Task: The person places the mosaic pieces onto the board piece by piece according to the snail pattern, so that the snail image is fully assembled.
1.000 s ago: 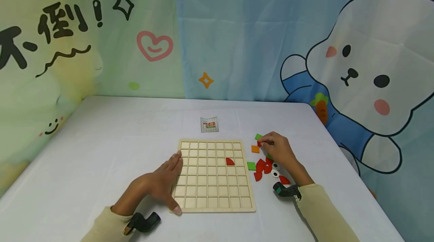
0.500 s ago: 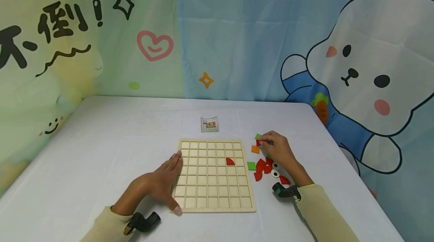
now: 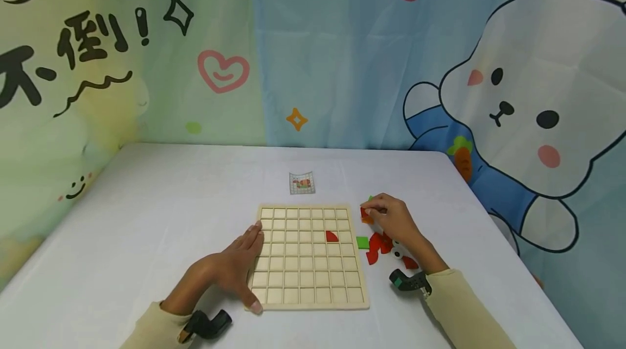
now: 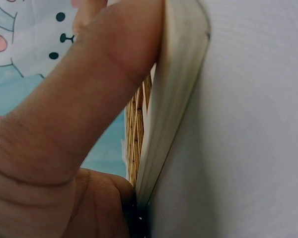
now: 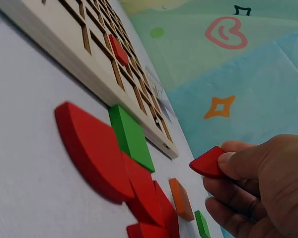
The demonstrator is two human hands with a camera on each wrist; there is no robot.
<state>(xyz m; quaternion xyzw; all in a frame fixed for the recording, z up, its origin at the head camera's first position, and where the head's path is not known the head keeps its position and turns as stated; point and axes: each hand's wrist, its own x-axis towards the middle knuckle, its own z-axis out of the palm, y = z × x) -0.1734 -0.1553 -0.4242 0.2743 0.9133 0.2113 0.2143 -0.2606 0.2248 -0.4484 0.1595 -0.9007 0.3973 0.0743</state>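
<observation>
A wooden grid board [image 3: 308, 294] lies on the white table, with one red quarter-round piece [image 3: 332, 236] set in a cell. My left hand [image 3: 244, 265] lies flat against the board's left edge [image 4: 171, 114], thumb along the front corner. My right hand [image 3: 388, 218] is raised just off the board's right side and pinches a small red piece [image 5: 207, 162] [image 3: 364, 211] between thumb and fingertips. Below it lie loose pieces: red ones [image 3: 377, 245] [image 5: 92, 148], a green square [image 3: 362, 242] [image 5: 131, 136], an orange one [image 5: 181, 199].
A small picture card [image 3: 302, 182] lies beyond the board's far edge. A printed cartoon curtain [image 3: 342, 50] hangs behind the table. The table's right edge [image 3: 494, 224] runs close past the pile of pieces. A black wrist camera [image 3: 408, 281] sits on each sleeve.
My right hand has lifted the small red piece and carried it left towards the board's upper right corner. The left hand has stayed on the board.
</observation>
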